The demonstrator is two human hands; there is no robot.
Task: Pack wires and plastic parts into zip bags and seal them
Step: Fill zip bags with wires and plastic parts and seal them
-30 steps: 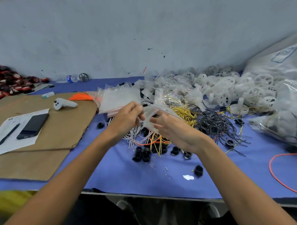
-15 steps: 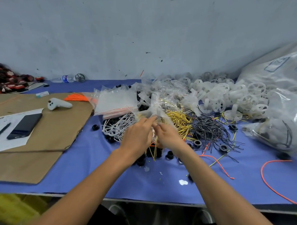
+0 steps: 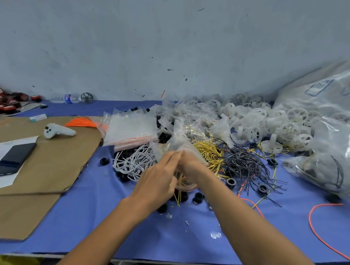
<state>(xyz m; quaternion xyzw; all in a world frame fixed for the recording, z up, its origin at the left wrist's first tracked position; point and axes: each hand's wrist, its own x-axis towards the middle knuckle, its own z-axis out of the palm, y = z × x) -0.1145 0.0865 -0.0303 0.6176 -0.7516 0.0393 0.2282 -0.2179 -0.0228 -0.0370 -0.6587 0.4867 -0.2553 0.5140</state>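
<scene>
1. Blue-covered table [image 3: 99,219] fills the view, littered end to end
2. Large clear sack [image 3: 328,137] slumps at the right edge
3. Cardboard sheet [image 3: 50,167] lies at the left, with a phone [image 3: 12,159] and a white controller [image 3: 58,130] on it
4. Heap of white plastic wheels [image 3: 255,123] sits at the back right
5. White wires [image 3: 131,162], yellow wires [image 3: 209,151] and black wires [image 3: 246,166] lie side by side mid-table
6. Stack of empty zip bags [image 3: 130,128] rests behind the white wires
7. Left hand [image 3: 158,183] and right hand [image 3: 191,164] meet at centre, both pinching one filled zip bag [image 3: 175,144], held just above the wires
8. Black ring [image 3: 231,181] lies right of the hands
</scene>
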